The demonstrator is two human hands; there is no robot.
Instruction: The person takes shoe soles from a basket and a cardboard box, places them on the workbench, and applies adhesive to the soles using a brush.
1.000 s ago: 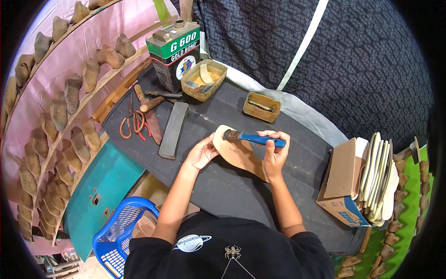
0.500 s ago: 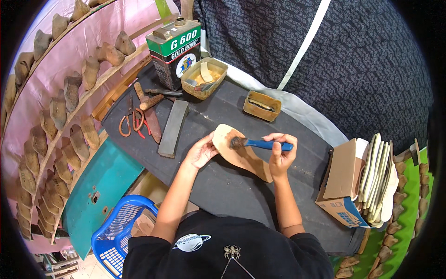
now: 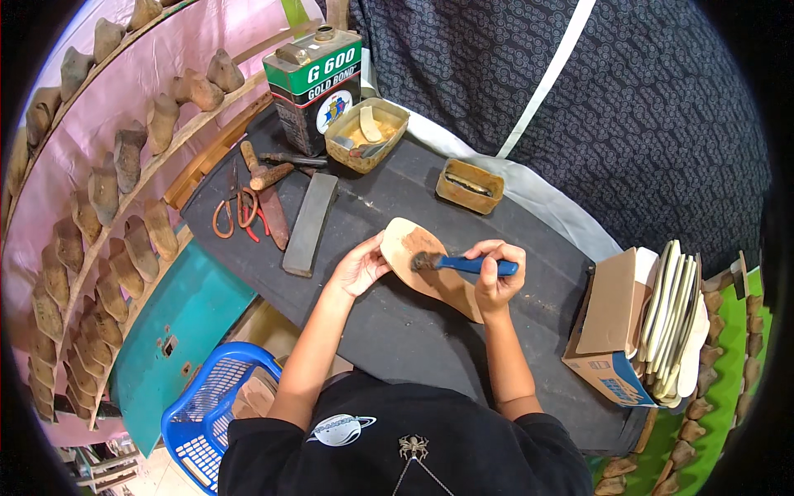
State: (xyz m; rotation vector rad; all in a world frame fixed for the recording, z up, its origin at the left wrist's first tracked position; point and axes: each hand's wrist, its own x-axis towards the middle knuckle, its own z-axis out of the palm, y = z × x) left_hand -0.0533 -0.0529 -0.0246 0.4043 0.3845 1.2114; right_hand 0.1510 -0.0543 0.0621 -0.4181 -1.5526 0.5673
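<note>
A tan shoe insole (image 3: 445, 286) is held slantwise over the dark worktable, its wide end up and to the left. My left hand (image 3: 361, 264) pinches the left edge of that wide end. In my right hand (image 3: 498, 278) is a paintbrush (image 3: 466, 264) with a blue handle, its dark bristles pressed on the upper face of the insole. A brownish, wet-looking patch shows around the bristles. The narrow end of the insole passes below my right hand.
A green and black metal can (image 3: 314, 91) stands at the back left beside a tub (image 3: 387, 149) of yellowish stuff. A smaller tub (image 3: 470, 187), whetstone-like grey block (image 3: 311, 225), scissors (image 3: 225, 217) and hammer (image 3: 266, 175) lie nearby. A carton (image 3: 608, 331) of soles stands right.
The bristles have moved slightly down and right across the insole, and the brownish patch has grown. My left hand keeps its hold on the edge.
</note>
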